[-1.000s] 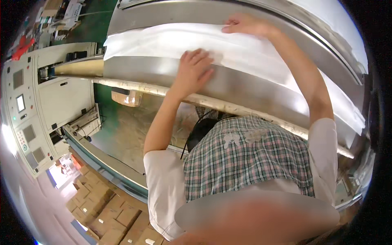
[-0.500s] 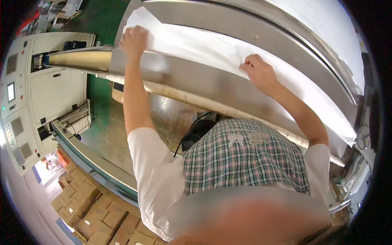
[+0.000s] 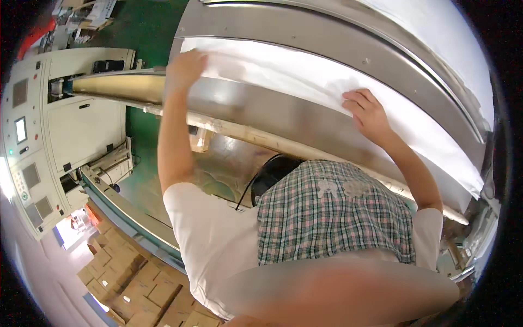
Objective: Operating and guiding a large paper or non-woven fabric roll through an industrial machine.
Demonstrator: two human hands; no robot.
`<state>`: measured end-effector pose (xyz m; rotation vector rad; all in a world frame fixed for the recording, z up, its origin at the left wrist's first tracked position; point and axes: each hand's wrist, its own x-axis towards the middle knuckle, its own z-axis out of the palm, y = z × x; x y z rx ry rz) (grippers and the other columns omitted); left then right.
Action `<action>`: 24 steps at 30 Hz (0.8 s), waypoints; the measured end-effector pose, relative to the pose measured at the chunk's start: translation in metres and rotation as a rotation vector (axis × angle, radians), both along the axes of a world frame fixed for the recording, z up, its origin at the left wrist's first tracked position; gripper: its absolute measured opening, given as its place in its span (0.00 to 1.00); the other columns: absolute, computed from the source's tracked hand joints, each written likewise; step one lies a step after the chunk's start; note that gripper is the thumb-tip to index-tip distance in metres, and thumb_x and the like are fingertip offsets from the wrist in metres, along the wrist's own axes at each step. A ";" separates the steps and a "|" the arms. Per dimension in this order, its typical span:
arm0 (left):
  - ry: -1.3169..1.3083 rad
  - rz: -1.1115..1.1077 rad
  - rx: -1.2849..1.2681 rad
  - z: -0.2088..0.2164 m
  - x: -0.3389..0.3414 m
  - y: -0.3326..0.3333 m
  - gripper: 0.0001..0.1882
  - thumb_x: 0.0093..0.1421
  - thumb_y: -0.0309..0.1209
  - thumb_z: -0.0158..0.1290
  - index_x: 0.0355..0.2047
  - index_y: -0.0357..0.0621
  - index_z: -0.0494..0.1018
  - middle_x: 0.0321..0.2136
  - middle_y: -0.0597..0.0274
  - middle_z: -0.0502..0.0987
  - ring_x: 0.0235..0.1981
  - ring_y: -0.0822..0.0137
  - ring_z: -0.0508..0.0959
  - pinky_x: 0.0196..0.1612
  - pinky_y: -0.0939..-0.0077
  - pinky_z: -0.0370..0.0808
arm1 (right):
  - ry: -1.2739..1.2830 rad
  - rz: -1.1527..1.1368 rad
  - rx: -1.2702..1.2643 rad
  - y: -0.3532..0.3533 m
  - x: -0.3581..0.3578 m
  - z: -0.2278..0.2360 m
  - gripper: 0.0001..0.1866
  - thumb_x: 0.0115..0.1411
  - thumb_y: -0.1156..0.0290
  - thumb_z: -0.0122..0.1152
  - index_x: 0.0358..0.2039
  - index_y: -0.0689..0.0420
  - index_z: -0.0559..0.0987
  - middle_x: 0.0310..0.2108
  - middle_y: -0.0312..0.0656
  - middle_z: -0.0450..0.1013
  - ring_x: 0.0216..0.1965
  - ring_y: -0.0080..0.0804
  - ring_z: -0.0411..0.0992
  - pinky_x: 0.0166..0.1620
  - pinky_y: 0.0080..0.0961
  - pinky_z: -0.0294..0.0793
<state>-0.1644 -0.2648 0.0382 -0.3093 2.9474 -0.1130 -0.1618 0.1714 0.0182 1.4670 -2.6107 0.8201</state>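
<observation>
A long white sheet [image 3: 272, 62], thin and slightly wrinkled, lies in a strip along the metal surface [image 3: 261, 106] in front of me. At its left end, my left hand [image 3: 186, 70] is closed on the sheet's edge, its fingers bunched and a little blurred. Farther right, my right hand [image 3: 370, 114] rests with its fingertips on the sheet's near edge. Those fingers are gently bent and somewhat apart, with the thumb away from them. Small creases show in the sheet beside the right fingertips.
A pale bar [image 3: 245, 129] runs along the near side of the metal surface. Left of it stand a yellowish roller [image 3: 120, 84] and a cream machine cabinet [image 3: 81, 128] with a small screen. Cardboard boxes [image 3: 139, 289] are stacked at lower left. A metal rail [image 3: 392, 49] borders the far side.
The upright flap at the sheet's left end no longer shows. My right hand has loosened from a pinch, its fingers now more spread. The whole view has shifted slightly.
</observation>
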 end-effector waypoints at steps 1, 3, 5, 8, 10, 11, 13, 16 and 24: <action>-0.034 0.087 -0.056 0.005 0.007 -0.020 0.18 0.51 0.44 0.45 0.28 0.41 0.73 0.28 0.51 0.76 0.32 0.50 0.75 0.34 0.58 0.71 | -0.002 -0.007 -0.006 0.000 0.001 -0.002 0.16 0.35 0.85 0.52 0.29 0.59 0.73 0.39 0.39 0.69 0.41 0.38 0.65 0.39 0.28 0.70; -0.127 0.208 -0.107 -0.001 0.018 -0.073 0.20 0.51 0.45 0.45 0.30 0.41 0.74 0.29 0.51 0.76 0.33 0.51 0.75 0.35 0.57 0.71 | 0.000 -0.002 0.001 -0.002 0.001 0.000 0.16 0.35 0.85 0.52 0.28 0.59 0.73 0.38 0.40 0.69 0.40 0.40 0.66 0.40 0.29 0.70; -0.032 0.232 -0.071 0.014 0.020 -0.070 0.21 0.50 0.49 0.46 0.30 0.43 0.74 0.29 0.51 0.76 0.34 0.50 0.75 0.35 0.58 0.71 | 0.001 -0.007 -0.011 -0.001 0.002 -0.001 0.16 0.35 0.85 0.52 0.29 0.59 0.73 0.38 0.40 0.69 0.41 0.39 0.65 0.40 0.29 0.70; 0.205 0.162 0.102 0.031 0.001 -0.028 0.24 0.50 0.53 0.48 0.30 0.45 0.75 0.28 0.51 0.76 0.33 0.50 0.75 0.35 0.61 0.70 | 0.005 -0.031 -0.011 0.003 0.005 -0.003 0.16 0.34 0.86 0.53 0.29 0.59 0.73 0.38 0.40 0.69 0.41 0.39 0.65 0.40 0.29 0.70; 0.336 -0.021 0.229 0.023 -0.010 0.011 0.25 0.51 0.54 0.46 0.33 0.46 0.74 0.30 0.51 0.75 0.35 0.51 0.74 0.38 0.60 0.69 | 0.013 -0.036 -0.007 0.003 0.008 -0.003 0.17 0.34 0.86 0.53 0.29 0.59 0.73 0.38 0.40 0.69 0.41 0.39 0.65 0.40 0.29 0.70; 0.324 -0.125 0.229 0.015 -0.017 0.025 0.25 0.52 0.55 0.45 0.35 0.47 0.74 0.33 0.50 0.75 0.37 0.51 0.74 0.40 0.56 0.69 | 0.015 -0.024 -0.015 0.001 0.008 -0.004 0.17 0.34 0.86 0.53 0.29 0.58 0.73 0.38 0.40 0.69 0.40 0.39 0.65 0.40 0.29 0.70; 0.157 -0.029 0.167 0.002 -0.030 0.065 0.31 0.51 0.60 0.42 0.44 0.50 0.70 0.49 0.49 0.65 0.52 0.43 0.62 0.46 0.38 0.59 | 0.021 -0.026 -0.011 0.001 0.009 -0.004 0.17 0.34 0.86 0.53 0.29 0.58 0.74 0.39 0.39 0.69 0.40 0.39 0.65 0.40 0.29 0.70; 0.197 -0.153 0.073 -0.090 -0.033 0.019 0.35 0.49 0.62 0.42 0.52 0.55 0.62 0.57 0.49 0.54 0.57 0.39 0.50 0.46 0.27 0.50 | 0.079 -0.014 -0.018 -0.005 0.010 0.003 0.17 0.34 0.86 0.53 0.29 0.58 0.74 0.39 0.39 0.68 0.40 0.39 0.65 0.41 0.30 0.69; 0.214 0.161 -0.037 -0.008 0.023 -0.037 0.31 0.47 0.54 0.51 0.49 0.53 0.65 0.51 0.51 0.62 0.51 0.49 0.63 0.48 0.49 0.62 | 0.013 -0.138 -0.013 0.013 0.021 -0.003 0.16 0.35 0.85 0.53 0.29 0.59 0.73 0.39 0.40 0.68 0.41 0.40 0.65 0.44 0.31 0.67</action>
